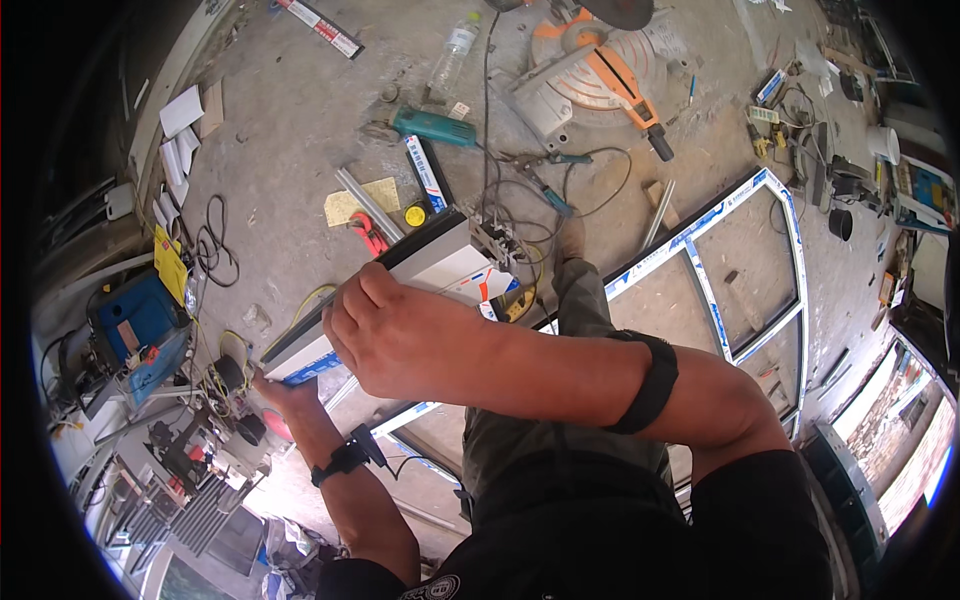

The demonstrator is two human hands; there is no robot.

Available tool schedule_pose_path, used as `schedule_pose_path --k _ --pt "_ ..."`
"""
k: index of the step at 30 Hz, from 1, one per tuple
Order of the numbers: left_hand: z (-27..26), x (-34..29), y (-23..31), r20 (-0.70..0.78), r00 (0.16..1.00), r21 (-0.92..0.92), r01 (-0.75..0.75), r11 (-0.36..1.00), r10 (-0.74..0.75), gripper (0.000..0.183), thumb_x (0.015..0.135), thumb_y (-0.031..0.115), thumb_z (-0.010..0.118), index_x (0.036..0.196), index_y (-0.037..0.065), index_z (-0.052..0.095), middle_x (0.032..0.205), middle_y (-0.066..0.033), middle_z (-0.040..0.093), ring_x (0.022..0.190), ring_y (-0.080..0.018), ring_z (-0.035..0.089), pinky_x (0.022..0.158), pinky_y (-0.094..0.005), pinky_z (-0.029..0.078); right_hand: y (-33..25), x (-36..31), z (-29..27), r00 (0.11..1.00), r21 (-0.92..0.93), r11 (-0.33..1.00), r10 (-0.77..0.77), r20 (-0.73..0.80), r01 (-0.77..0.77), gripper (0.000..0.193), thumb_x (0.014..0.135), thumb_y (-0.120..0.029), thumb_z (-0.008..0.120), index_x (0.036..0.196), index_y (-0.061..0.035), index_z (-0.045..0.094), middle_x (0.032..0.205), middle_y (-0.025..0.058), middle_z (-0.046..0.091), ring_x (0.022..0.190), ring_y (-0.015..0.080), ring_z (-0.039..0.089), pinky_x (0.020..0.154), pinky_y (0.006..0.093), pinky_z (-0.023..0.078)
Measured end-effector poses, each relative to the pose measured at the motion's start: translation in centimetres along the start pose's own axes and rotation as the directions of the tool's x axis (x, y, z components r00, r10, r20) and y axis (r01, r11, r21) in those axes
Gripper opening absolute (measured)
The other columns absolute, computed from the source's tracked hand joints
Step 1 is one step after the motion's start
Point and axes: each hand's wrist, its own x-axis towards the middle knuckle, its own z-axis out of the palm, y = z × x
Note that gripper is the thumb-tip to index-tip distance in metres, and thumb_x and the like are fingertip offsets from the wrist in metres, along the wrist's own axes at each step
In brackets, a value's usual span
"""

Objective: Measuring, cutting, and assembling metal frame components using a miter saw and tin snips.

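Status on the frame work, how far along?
Done: a window frame lies assembled on the floor. In hand: both hands hold a white profile section, right hand on top, left hand under its near end. Left: this piece is not joined to anything; the saw sits unused.

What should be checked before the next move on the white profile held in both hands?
1. Right hand lies on top of the white profile: ok.
2. Left hand grips its near end from below: ok.
3. Far end free of the tangled cables: cannot tell.
4. Window frame flat on the floor, apart from the profile: ok.
5. Footing among the scattered tools, mitre saw included: not ok.
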Motion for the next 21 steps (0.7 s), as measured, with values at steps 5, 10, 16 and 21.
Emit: schedule_pose_path --k 5,10,16,21 --pt "0.5 0.3 -0.6 0.034 0.999 0.018 -0.018 1.0 0.018 0.059 0.083 0.042 0.045 0.126 0.001 0.052 0.125 -0.0189 0.057 0.115 -0.0367 0.057 0.097 -0.0539 0.047 0.4 -0.9 0.7 0.998 -0.002 0.999 0.041 -0.053 -0.041 0.032 0.075 -0.02 0.061 0.097 0.0026 0.068 0.086 0.0098 0.064 0.087 0.0249 0.059 0.081 0.0391 0.044" --pt "1.5 0.0 -1.4 0.003 0.999 0.006 -0.041 0.999 0.041 0.061 0.083 0.043 0.046 0.127 0.003 0.051 0.126 -0.0179 0.057 0.116 -0.0363 0.056 0.097 -0.0536 0.047 1.0 -1.4 0.6 0.99 -0.031 0.997 0.068 -0.12 -0.072 0.022 0.076 -0.022 0.063 0.087 -0.005 0.072 0.077 0.0028 0.063 0.078 0.0224 0.058 0.079 0.0398 0.042" --pt "5.5 -1.8 -2.7 0.004 0.995 0.016 -0.103 0.995 0.103 0.057 0.085 0.044 0.045 0.124 0.004 0.054 0.122 -0.0168 0.059 0.114 -0.0354 0.058 0.097 -0.0529 0.047 2.8 -2.5 1.1 0.986 -0.012 0.989 0.147 -0.083 -0.148 0.02 0.076 -0.02 0.063 0.087 -0.0045 0.07 0.079 0.0046 0.062 0.08 0.0234 0.059 0.079 0.0409 0.045" --pt "7.3 -1.8 -4.0 0.019 0.985 0.064 -0.173 0.983 0.173 0.048 0.089 0.044 0.042 0.115 0.006 0.057 0.111 -0.0151 0.063 0.104 -0.0334 0.061 0.092 -0.0506 0.049 6.0 -6.3 2.3 0.885 0.339 0.861 0.229 0.406 -0.378 0.026 0.08 -0.03 0.068 0.091 -0.0063 0.064 0.084 0.0057 0.059 0.084 0.0251 0.063 0.068 0.0376 0.05"
